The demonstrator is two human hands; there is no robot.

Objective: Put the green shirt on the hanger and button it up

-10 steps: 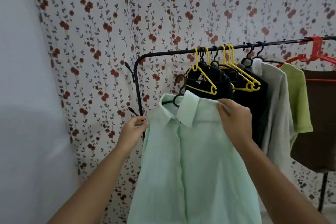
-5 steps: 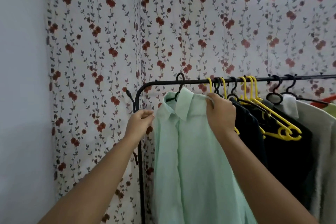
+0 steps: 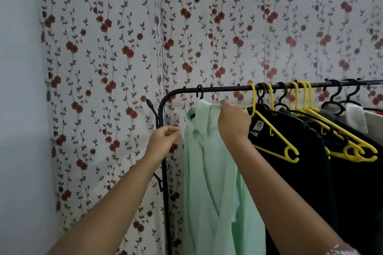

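Head view shows the green shirt (image 3: pixel 209 172) hanging from a black hanger (image 3: pixel 199 92) whose hook sits over the black rail (image 3: pixel 228 88) near the left end of the clothes rack, just where the rail bends down into the upright post (image 3: pixel 164 172). The shirt hangs narrow and a little twisted, its collar up near the hook and its front facing the camera, with folds running down the middle; whether the buttons are done up cannot be told. The right hand (image 3: pixel 233 122) is closed on the shirt at the collar and right shoulder, fingers pinching the cloth just under the rail. The left hand (image 3: pixel 163 141) pinches the shirt's left shoulder edge with thumb and fingertips drawn together, in front of the post. To the right of the shirt, touching it, hangs a black garment (image 3: pixel 290 161) on a yellow hanger (image 3: pixel 275 136), and further right more yellow hangers (image 3: pixel 342 141) and black hooks crowd the rail, with a white collar (image 3: pixel 355 116) at the far edge. Behind everything is a wallpaper (image 3: pixel 124 47) of red flowers on trailing stems.
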